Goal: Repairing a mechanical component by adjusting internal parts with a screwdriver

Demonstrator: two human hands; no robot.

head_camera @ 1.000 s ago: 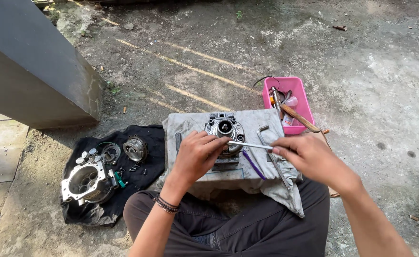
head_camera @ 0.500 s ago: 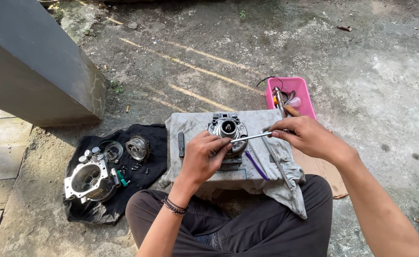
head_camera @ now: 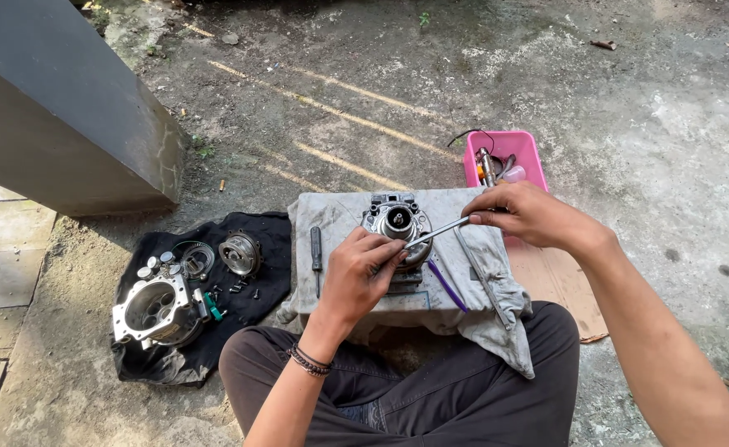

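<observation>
Your left hand (head_camera: 363,277) steadies the metal housing (head_camera: 397,225); your right hand (head_camera: 523,215), at three o'clock, grips a slim tool (head_camera: 437,233) seated in it. Removed parts (head_camera: 184,285) lie at nine o'clock; disassembly looks partway.

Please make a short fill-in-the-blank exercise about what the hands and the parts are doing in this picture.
1. The left hand rests on the metal engine part, which sits on a ____ cloth.
2. The right hand holds a thin metal ____, its tip at the engine part.
3. Behind the right hand stands a ____ plastic tray.
4. The round housing lies on a ____ cloth.

Missing words: grey; rod; pink; black
</observation>
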